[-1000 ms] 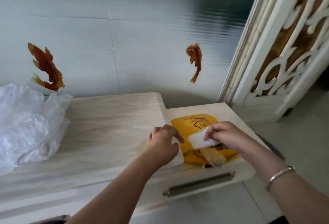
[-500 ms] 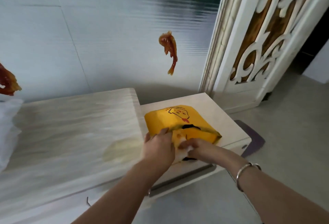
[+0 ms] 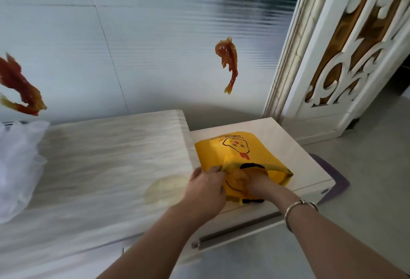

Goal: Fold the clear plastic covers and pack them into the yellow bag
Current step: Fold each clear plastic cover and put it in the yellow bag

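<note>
The yellow bag (image 3: 221, 154), printed with a cartoon face, lies on the low white cabinet top (image 3: 295, 145), its mouth towards me. My left hand (image 3: 205, 188) pinches the upper lip of the mouth and lifts it. My right hand (image 3: 265, 186) reaches into the bag; its fingers show only dimly through the yellow film. The folded cover is hidden inside. A heap of crumpled clear plastic covers (image 3: 17, 168) sits at the far left of the higher counter (image 3: 99, 163).
The low cabinet has a dark bar handle (image 3: 239, 232) on its front. A purple mat (image 3: 332, 176) lies on the floor to the right, below a carved white screen (image 3: 355, 57). The wall behind carries red fish decorations (image 3: 227, 61).
A second ago my right hand held the folded white cover above the flat bag. My left hand has since lifted the bag's mouth, and the right hand has gone inside with the cover.
</note>
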Available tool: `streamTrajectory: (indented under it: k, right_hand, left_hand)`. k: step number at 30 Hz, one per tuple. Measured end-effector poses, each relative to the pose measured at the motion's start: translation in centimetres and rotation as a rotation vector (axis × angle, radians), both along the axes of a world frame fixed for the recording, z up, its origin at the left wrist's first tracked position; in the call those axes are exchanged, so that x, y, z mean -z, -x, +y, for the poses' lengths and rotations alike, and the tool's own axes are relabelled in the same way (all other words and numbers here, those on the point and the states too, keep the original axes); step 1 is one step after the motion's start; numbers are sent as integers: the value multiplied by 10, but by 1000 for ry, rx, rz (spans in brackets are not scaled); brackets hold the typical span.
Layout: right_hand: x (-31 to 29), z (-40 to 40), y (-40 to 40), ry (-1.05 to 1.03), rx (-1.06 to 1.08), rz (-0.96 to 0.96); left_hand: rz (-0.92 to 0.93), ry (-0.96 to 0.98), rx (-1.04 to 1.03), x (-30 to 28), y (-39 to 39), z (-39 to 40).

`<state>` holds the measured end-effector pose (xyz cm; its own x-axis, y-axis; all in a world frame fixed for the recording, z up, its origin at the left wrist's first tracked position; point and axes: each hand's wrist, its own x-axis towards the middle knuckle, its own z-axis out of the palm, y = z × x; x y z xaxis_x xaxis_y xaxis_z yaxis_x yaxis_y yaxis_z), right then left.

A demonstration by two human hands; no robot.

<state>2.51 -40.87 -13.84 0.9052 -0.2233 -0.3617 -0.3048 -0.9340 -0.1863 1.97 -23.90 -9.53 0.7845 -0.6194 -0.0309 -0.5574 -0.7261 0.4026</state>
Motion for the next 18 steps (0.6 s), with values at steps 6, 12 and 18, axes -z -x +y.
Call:
streamTrajectory:
  k: [6,12,18]
  right_hand:
    - [-8,-7,27,-20,-21,4]
    - [-27,-9,64,-115,-30,40]
    - [-52,11,76,-143,-36,24]
  left_hand:
    - [26,-24,-8,3,3,-1]
    - [38,-16,-10,0,16,2]
    - [80,53,-18,-9,24,19]
